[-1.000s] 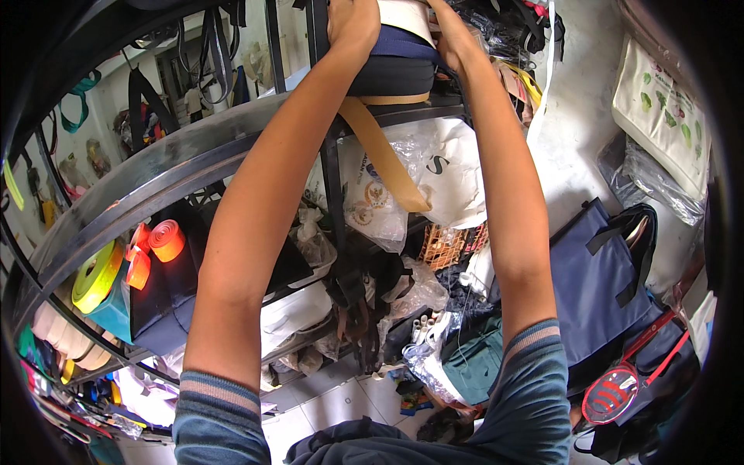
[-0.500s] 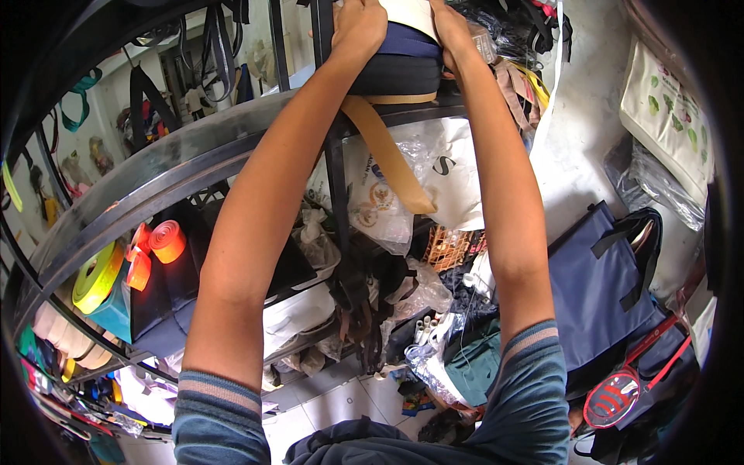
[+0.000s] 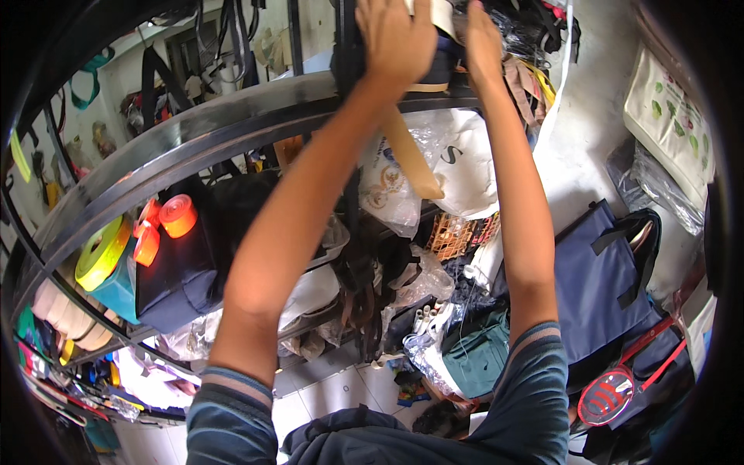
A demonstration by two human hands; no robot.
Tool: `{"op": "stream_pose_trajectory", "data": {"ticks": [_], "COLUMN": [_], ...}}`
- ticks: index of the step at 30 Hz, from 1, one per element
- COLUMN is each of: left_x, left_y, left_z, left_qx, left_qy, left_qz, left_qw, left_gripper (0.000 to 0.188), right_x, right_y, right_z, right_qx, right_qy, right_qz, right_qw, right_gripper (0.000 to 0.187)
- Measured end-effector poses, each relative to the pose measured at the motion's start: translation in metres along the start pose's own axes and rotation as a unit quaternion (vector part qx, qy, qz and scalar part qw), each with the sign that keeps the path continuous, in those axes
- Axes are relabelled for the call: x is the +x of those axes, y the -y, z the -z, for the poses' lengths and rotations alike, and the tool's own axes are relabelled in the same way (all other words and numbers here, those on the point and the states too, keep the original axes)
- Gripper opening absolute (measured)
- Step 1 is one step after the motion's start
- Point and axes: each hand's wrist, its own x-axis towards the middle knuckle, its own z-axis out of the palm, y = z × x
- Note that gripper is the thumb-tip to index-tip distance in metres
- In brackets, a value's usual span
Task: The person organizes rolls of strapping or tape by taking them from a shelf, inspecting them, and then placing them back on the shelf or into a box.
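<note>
At the top of the view, a stack of wide strap rolls (image 3: 441,68) in cream, dark and tan sits on the upper shelf, partly cut off by the frame. My left hand (image 3: 397,43) is in front of the stack's left side, its fingers stretched and spread; whether it touches the rolls is hard to tell. To the right of the stack is my right hand (image 3: 483,43), fingers extended upward with a gap between it and the rolls. From the stack a tan strap end (image 3: 412,159) hangs down below the shelf edge.
A curved black metal rack (image 3: 178,132) spans the left. Neon orange rolls (image 3: 178,215) and a yellow roll (image 3: 103,252) lie lower left. Plastic bags (image 3: 391,190) hang below the shelf. At right are a navy bag (image 3: 601,287) and a red-trimmed racket (image 3: 606,397).
My left hand has let go of the stack's left side and moved right, across its front. My right hand has moved slightly right, away from the rolls. The view has shifted a little.
</note>
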Motion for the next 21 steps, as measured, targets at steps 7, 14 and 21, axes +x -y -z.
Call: {"op": "stream_pose_trajectory", "data": {"ticks": [7,14,21], "left_x": [-0.107,-0.209,-0.296], "left_y": [-0.05,-0.074,-0.115], "left_z": [0.134,0.288,0.479], "left_qx": [-0.25,-0.292,-0.067], "left_qy": [0.142,0.207,0.084], "left_qz": [0.089,0.329,0.543], "left_qw": [0.954,0.874,0.833], "left_gripper": [0.051,0.045,0.032], "right_x": [-0.121,-0.265,-0.426], "right_y": [0.03,0.076,0.13], "right_z": [0.012,0.012,-0.026], "right_qx": [0.219,0.263,0.334], "right_qy": [-0.061,0.033,0.159], "right_qz": [0.03,-0.031,-0.2], "right_qw": [0.973,0.964,0.907], "right_gripper": [0.044,0.042,0.038]}}
